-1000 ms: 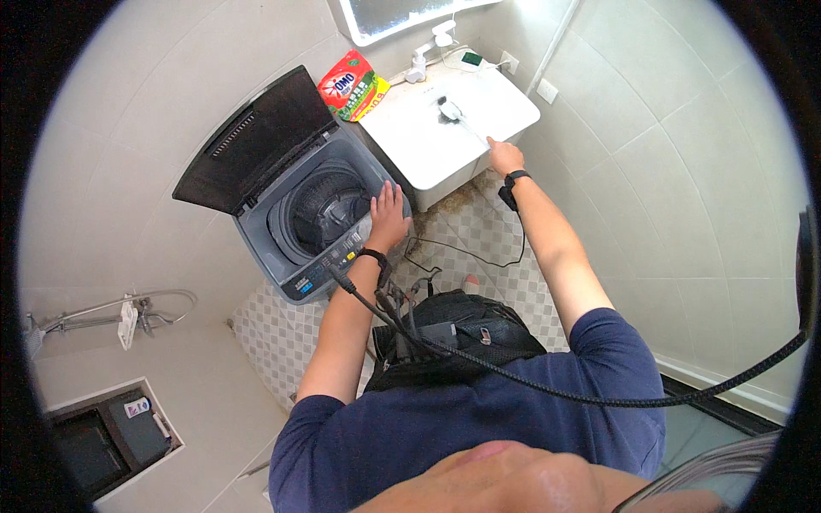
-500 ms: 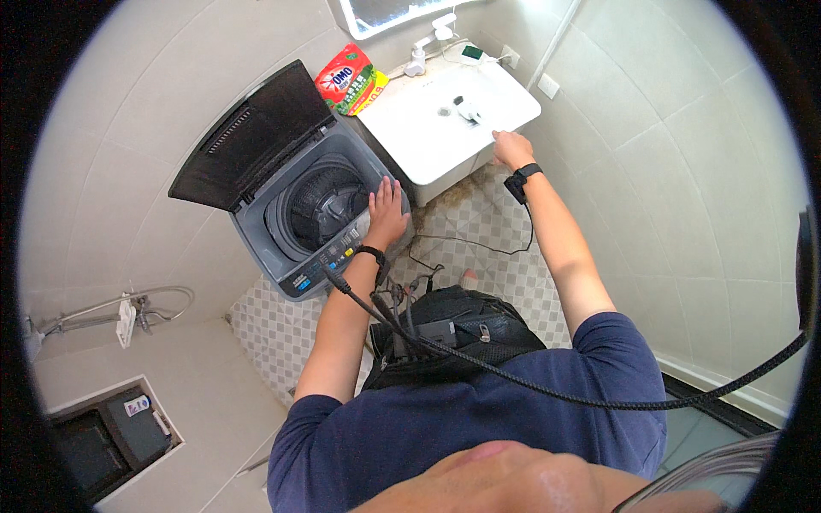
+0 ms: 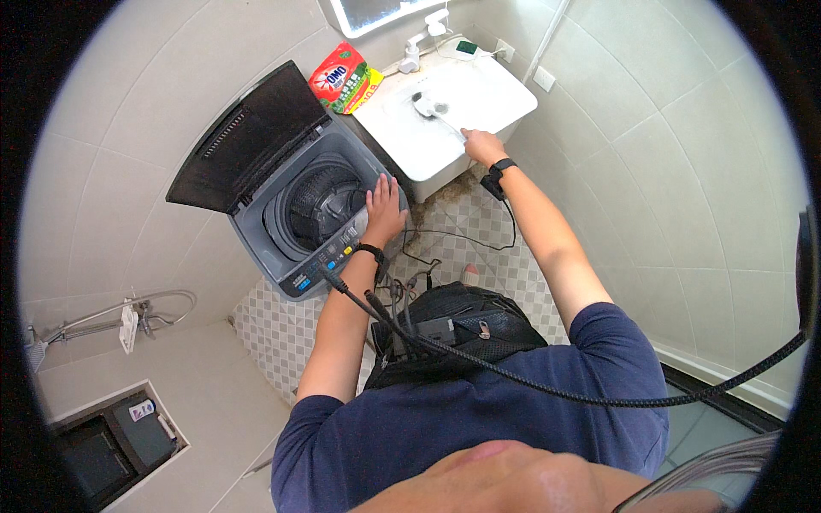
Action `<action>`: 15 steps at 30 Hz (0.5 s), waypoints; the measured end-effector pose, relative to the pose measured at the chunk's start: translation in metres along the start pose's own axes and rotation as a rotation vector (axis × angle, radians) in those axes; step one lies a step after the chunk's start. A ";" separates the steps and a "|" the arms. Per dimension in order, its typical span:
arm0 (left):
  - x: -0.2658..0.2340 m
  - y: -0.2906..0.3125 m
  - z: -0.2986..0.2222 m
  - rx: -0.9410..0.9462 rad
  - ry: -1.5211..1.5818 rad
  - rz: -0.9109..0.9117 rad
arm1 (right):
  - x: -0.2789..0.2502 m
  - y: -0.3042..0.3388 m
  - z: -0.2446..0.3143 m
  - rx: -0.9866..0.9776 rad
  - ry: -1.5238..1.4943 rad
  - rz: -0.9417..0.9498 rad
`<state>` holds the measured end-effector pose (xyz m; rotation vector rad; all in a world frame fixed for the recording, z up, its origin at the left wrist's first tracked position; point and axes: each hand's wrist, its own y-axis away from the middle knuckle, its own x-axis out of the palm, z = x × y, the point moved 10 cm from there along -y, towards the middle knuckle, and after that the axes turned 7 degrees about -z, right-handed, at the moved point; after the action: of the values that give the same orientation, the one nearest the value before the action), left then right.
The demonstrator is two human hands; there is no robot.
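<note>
My right hand (image 3: pixel 485 147) is closed round the handle of a white long-handled brush (image 3: pixel 441 112) over the right front rim of the white washbasin (image 3: pixel 505 94). The brush head, white with a dark part, lies down in the bowl and covers the drain area. Flat on the right end of the control panel of a grey top-loading washing machine (image 3: pixel 376 162) rests my left hand (image 3: pixel 384 209), its fingers stretched out. The machine's dark lid (image 3: pixel 248 137) stands raised, and its drum (image 3: pixel 321 205) shows inside.
A red and green detergent bag (image 3: pixel 340 81) stands between lid and basin. On the basin's back ledge are a white faucet (image 3: pixel 410 58) and a small white device with a dark screen (image 3: pixel 466 48). A black bag (image 3: pixel 462 329) with cables hangs at my front. A shower set (image 3: pixel 128 321) is on the left wall.
My right hand has moved left along the basin's front, and the brush head has shifted left across the bowl. My left hand stays on the washing machine.
</note>
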<state>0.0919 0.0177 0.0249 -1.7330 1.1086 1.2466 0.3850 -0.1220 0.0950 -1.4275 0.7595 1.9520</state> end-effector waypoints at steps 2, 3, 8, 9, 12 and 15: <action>0.000 0.000 0.000 -0.002 -0.012 0.014 | 0.005 -0.007 -0.023 0.037 0.007 -0.068; 0.000 0.000 0.000 0.004 -0.005 0.008 | 0.006 -0.011 -0.035 0.050 0.027 -0.098; -0.002 0.001 -0.001 0.012 0.003 -0.005 | 0.000 -0.016 -0.082 0.145 0.090 -0.142; -0.001 0.001 0.000 0.009 0.009 -0.001 | -0.004 -0.017 -0.088 0.165 0.098 -0.145; -0.004 0.001 -0.002 0.018 0.032 -0.042 | -0.017 -0.012 -0.093 0.174 0.097 -0.159; -0.004 0.001 -0.003 0.024 0.041 -0.055 | -0.021 -0.007 -0.078 0.136 0.044 -0.122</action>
<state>0.0915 0.0156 0.0297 -1.7669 1.0880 1.1648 0.4433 -0.1778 0.0940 -1.4049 0.7903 1.7487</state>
